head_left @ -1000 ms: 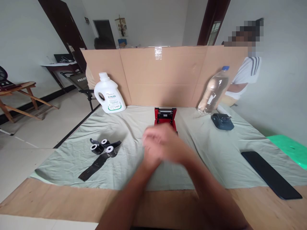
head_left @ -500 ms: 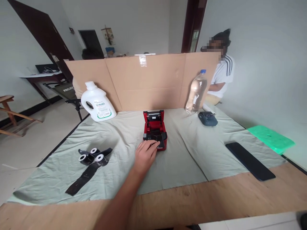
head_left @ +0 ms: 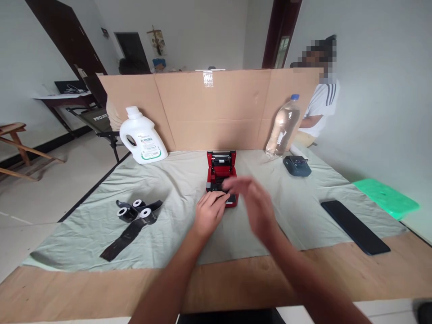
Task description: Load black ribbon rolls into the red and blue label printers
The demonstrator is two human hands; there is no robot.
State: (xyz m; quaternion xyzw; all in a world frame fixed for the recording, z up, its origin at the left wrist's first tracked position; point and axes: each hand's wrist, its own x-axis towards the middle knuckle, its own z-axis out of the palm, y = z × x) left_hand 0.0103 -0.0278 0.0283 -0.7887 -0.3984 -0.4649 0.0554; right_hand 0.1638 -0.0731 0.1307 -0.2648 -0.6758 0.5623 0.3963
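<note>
A small red and black label printer [head_left: 222, 167] stands on the cloth with its lid raised, showing a black roller inside the lid. My left hand [head_left: 209, 210] grips its front left part, fingers bent over the edge; they hide some of the inside. My right hand [head_left: 254, 202] hovers at the printer's right front, smeared by motion, with its fingers stretched out to the left and nothing visible in them. Whether it touches the printer I cannot tell. Left of the printer lie several black rolls [head_left: 147, 216] with white cores, one with a long loose strip.
Behind the printer stands a cardboard screen [head_left: 216, 108]. A white jug [head_left: 145, 137] leans left, a clear bottle [head_left: 283, 126] right, near a dark grey device [head_left: 297, 166]. A black phone-like slab [head_left: 354, 227] lies at right, and a green stool [head_left: 388, 198] is beyond. A person sits behind.
My right hand has come into view from the lower right and reached the printer. My left hand stays at the printer's front. The whole view has shifted slightly.
</note>
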